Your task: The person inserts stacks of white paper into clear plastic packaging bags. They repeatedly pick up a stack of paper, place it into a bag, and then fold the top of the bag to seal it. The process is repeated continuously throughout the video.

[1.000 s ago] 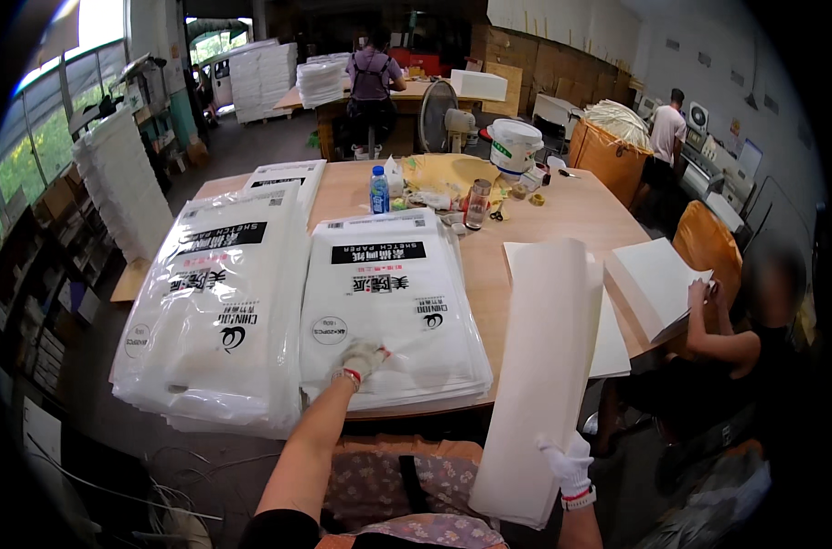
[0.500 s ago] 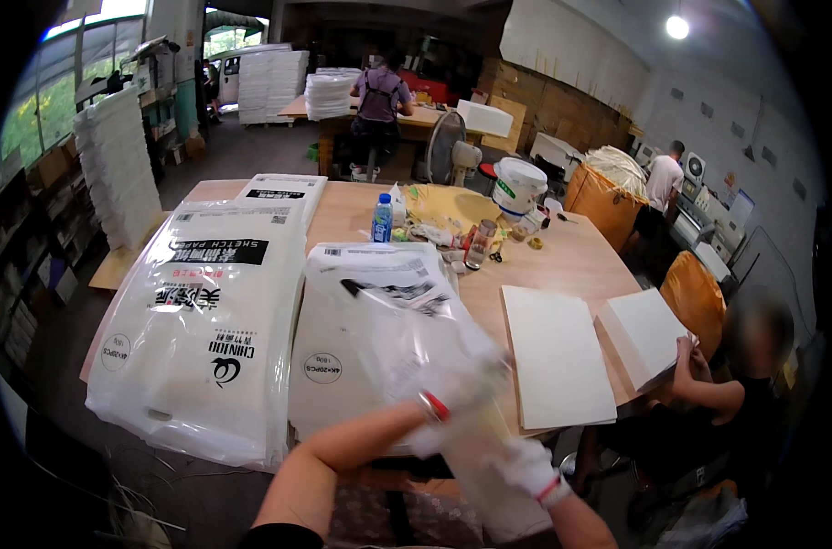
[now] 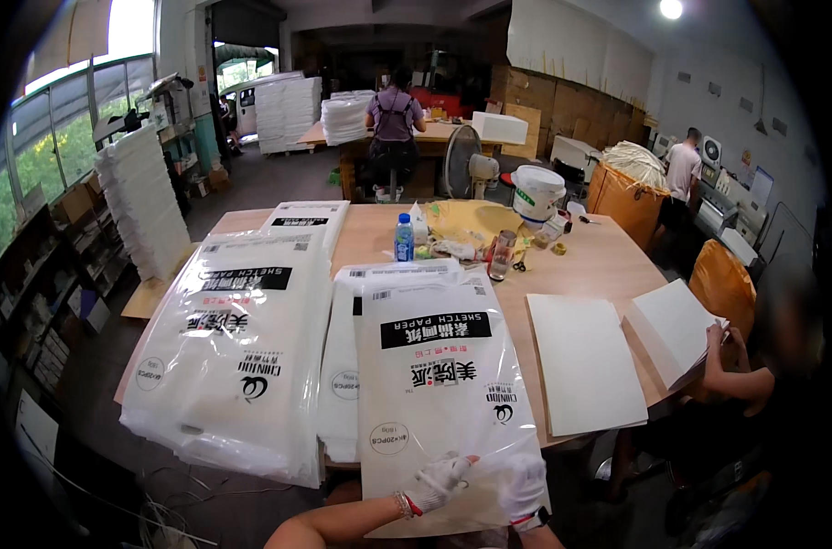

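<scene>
A clear printed plastic bag with a stack of white paper [image 3: 448,375] in it lies in front of me, its near end hanging past the table's edge. My left hand [image 3: 439,483], in a white glove with bare fingertips, is on the bag near its lower end, fingers bent in and seeming to pinch the plastic. Close beside it my right hand [image 3: 523,487], gloved too, is at the bag's right edge; motion smears its fingers. Under this bag, partly covered, are more bagged packs [image 3: 343,403].
Filled paper bags [image 3: 224,357] are piled at left, and a bare paper stack [image 3: 585,366] lies at right. Farther back stand a blue-capped bottle [image 3: 404,238], a glass jar [image 3: 501,255] and a white bucket [image 3: 536,194]. A seated person handles paper [image 3: 676,325] at the right edge.
The bag, tilted and blurred in my hands before, now lies flat on the pile with its print facing up. Both hands have moved down to its near end, and the view has shifted.
</scene>
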A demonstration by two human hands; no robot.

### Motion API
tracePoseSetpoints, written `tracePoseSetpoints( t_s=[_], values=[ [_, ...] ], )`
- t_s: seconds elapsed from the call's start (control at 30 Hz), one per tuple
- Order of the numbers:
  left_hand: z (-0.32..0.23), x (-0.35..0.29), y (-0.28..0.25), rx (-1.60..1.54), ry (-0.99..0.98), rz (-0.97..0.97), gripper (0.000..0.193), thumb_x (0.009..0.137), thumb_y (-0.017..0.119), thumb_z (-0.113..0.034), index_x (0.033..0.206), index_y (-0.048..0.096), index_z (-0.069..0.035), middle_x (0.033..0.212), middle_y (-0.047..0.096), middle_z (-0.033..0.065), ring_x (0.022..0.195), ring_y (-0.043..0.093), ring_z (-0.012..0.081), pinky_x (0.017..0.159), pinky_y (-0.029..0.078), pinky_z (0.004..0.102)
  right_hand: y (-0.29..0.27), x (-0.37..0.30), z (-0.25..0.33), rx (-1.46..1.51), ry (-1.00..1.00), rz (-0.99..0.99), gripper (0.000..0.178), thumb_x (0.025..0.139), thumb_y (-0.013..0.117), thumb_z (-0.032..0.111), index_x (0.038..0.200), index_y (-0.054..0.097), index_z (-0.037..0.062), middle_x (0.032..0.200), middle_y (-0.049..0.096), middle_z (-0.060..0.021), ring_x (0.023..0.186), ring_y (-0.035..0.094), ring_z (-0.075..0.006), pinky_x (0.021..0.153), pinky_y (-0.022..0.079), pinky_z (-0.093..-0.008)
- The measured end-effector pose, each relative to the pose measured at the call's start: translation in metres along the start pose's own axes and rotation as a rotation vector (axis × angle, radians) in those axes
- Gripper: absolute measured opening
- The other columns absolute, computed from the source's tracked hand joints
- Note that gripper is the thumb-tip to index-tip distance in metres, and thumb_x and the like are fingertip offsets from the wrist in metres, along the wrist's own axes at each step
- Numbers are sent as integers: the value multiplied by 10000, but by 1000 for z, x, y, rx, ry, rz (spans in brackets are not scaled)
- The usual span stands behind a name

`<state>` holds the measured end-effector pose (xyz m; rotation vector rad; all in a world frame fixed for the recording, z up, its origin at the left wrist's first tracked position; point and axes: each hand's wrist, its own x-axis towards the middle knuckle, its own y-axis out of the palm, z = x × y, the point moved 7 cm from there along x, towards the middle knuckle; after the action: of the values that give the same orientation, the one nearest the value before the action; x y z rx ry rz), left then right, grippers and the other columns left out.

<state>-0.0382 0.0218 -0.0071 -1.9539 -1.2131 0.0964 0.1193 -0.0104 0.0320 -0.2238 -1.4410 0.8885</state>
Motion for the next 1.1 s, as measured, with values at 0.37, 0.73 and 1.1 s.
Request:
tracePoseSetpoints(
  t_s=[0.37,0.73,1.1],
  values=[
    [89,-194,-70,-158,-810,-423,173,852,487,-36,1021,506,-2,907,610,151,860,597,298,757,468,381,-22,-63,-52,143,477,532,475,802,560,176,1249,470,46,774,631,-194,672,601,-389,565,459,-472],
    [-10,-294,-48,29,-748,-353,151,781,411,-1,901,502,-5,782,569,138,737,566,239,680,456,338,-93,-188,-16,455,657,528,435,866,505,141,1277,468,3,1035,627,-210,895,622,-342,785,498,-365],
    [-129,-85,-145,-192,168,-336,118,717,506,33,800,553,-38,738,515,63,622,498,178,587,403,270,19,-202,-25,1654,1446,324,343,873,574,164,1185,545,24,1081,614,-99,924,613,-202,799,513,-318]
  ],
)
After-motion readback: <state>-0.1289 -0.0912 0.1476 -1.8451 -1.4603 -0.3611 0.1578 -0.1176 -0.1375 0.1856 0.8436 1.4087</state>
